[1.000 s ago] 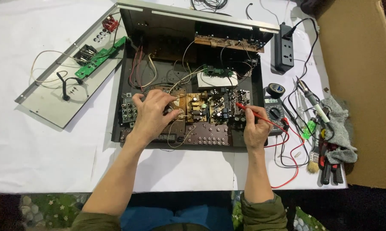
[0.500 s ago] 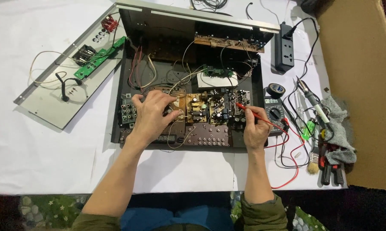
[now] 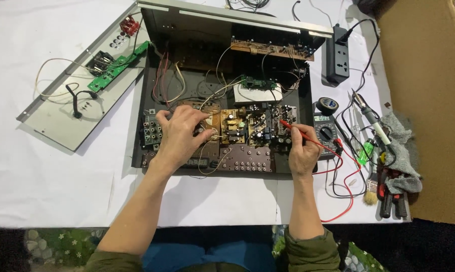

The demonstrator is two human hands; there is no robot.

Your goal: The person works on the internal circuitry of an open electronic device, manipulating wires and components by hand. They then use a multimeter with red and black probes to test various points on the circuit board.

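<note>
The opened black metal electronics chassis (image 3: 152, 90) sits mid-desk, cover panel (image 3: 51, 118) removed. The left hand (image 3: 179, 133) rests curled on the brown circuit board (image 3: 232, 126); the right hand (image 3: 302, 148) pinches a red multimeter probe (image 3: 295, 130) onto components. Probing is underway; reassembly remains.

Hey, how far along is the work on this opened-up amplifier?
Done: the chassis lies open, its front panel set aside at the left. In hand: the right hand holds a red probe to the circuit board, and the left hand rests on the board's left part. Left: the cover is off and the panel detached.
</note>
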